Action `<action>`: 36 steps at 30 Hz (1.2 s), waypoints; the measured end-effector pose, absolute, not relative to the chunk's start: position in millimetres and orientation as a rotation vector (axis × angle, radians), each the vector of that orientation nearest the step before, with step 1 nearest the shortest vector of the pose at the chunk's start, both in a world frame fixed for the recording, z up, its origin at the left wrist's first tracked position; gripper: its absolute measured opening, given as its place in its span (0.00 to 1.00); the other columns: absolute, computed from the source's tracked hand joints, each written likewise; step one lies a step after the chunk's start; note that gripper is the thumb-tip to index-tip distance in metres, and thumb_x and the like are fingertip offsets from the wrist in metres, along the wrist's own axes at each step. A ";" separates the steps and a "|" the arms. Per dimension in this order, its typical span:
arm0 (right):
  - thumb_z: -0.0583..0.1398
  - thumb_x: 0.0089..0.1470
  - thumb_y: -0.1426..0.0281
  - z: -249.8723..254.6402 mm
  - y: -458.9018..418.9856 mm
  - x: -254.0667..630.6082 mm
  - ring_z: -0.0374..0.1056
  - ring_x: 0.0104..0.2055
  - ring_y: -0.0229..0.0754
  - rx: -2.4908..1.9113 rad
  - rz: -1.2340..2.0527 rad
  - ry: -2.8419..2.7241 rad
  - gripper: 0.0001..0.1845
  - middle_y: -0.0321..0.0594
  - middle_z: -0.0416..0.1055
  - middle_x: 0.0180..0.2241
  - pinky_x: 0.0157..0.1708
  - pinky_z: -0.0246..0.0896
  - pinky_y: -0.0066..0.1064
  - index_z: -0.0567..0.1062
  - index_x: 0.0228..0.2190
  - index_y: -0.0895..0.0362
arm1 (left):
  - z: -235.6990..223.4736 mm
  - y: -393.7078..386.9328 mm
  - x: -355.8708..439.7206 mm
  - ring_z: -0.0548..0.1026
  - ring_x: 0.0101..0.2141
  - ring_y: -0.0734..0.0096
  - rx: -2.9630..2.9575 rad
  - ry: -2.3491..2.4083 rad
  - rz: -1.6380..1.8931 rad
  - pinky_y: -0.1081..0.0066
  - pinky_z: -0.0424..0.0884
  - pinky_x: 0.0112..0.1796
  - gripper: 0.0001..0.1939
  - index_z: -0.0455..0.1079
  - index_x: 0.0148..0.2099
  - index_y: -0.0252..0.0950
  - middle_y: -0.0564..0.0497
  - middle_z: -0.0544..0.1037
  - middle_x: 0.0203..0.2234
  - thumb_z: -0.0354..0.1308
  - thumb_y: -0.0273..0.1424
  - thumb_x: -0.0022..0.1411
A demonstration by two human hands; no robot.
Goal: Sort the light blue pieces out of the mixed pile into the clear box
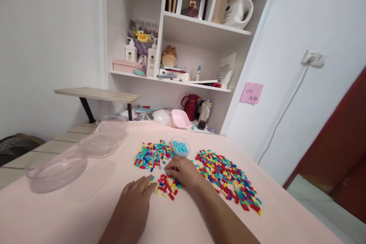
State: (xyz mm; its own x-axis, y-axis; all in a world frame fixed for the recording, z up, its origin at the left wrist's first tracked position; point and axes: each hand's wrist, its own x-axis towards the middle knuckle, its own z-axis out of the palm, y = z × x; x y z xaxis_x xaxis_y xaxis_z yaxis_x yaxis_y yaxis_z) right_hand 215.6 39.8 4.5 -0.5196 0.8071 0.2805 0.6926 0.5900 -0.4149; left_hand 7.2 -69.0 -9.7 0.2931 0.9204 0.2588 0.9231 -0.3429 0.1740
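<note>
My right hand (pixel 183 169) reaches over the near middle pile of small coloured plastic pieces (pixel 168 187), mostly red and yellow. Its fingers are curled together at the tips; what they pinch, if anything, is too small to name. Just beyond it stands a small clear tub (pixel 180 147) filled with light blue pieces. My left hand (pixel 135 194) lies low on the table with fingers stretched out, its fingertips at the left edge of the near pile. A mixed pile with many blue pieces (pixel 153 155) is behind, and a larger multicoloured pile (pixel 225 175) spreads to the right.
Clear plastic containers (pixel 58 171) and a clear lid (pixel 91 179) rest on the pink tabletop (pixel 183 225) at left. Toward the back are a pink tray (pixel 180 119), a red jug (pixel 192 106) and a bottle (pixel 204 116), below white shelves (pixel 197 84). A small wooden stand (pixel 97 93) is back left.
</note>
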 end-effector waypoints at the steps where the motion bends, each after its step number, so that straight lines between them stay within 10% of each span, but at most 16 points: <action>1: 0.63 0.51 0.70 4.0 39.7 214.6 0.71 0.38 0.40 -1.198 0.354 -2.375 0.09 0.36 0.75 0.36 0.38 0.60 0.27 0.81 0.35 0.48 | -9.3 -69.1 7.5 0.67 0.58 0.61 -2.522 -1.802 -0.489 0.57 0.65 0.55 0.31 0.69 0.58 0.43 0.48 0.69 0.59 0.44 0.17 0.56; 22: 0.55 0.56 0.63 17.6 67.8 251.2 0.67 0.25 0.38 -1.130 0.280 -1.566 0.14 0.41 0.73 0.34 0.30 0.64 0.32 0.78 0.38 0.55 | -15.9 -62.6 6.6 0.67 0.58 0.62 -2.503 -1.829 -0.471 0.56 0.66 0.56 0.32 0.70 0.57 0.47 0.51 0.69 0.59 0.45 0.17 0.54; 36: 0.58 0.56 0.75 -0.2 36.0 194.1 0.69 0.42 0.40 -0.997 0.294 -2.193 0.14 0.39 0.74 0.39 0.42 0.63 0.29 0.80 0.40 0.50 | 0.9 -70.8 14.5 0.64 0.60 0.59 -2.536 -1.902 -0.348 0.52 0.62 0.58 0.32 0.66 0.60 0.42 0.47 0.65 0.61 0.42 0.16 0.57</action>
